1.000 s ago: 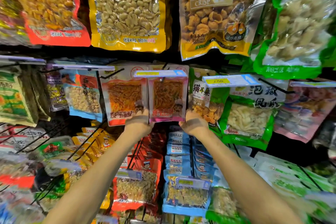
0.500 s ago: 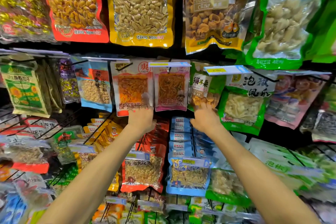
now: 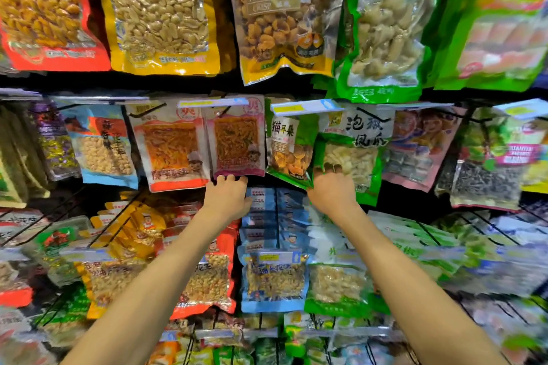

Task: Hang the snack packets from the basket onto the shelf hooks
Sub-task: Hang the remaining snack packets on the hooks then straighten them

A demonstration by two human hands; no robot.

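Observation:
A pink packet of orange strips [image 3: 237,142] hangs from a shelf hook under a blue price tag [image 3: 213,102], in the middle row. Just below its bottom edge is my left hand [image 3: 226,197], fingers spread, fingertips touching the edge and holding nothing. My right hand [image 3: 332,190] is further right, fingers resting against the lower part of a green packet of pale pieces [image 3: 353,157], next to a tilted green packet of golden chips [image 3: 292,151]. It grips nothing. The basket is out of view.
An orange-edged packet [image 3: 170,151] hangs left of the pink one. Large nut packets [image 3: 157,9] fill the top row. Below my hands, blue packets [image 3: 272,278] and red packets [image 3: 207,281] hang on long wire hooks that stick out toward me.
Both hands have let go of the pink packet's lower corners and dropped slightly. My right hand has moved right onto the green packets. The view has tilted downward.

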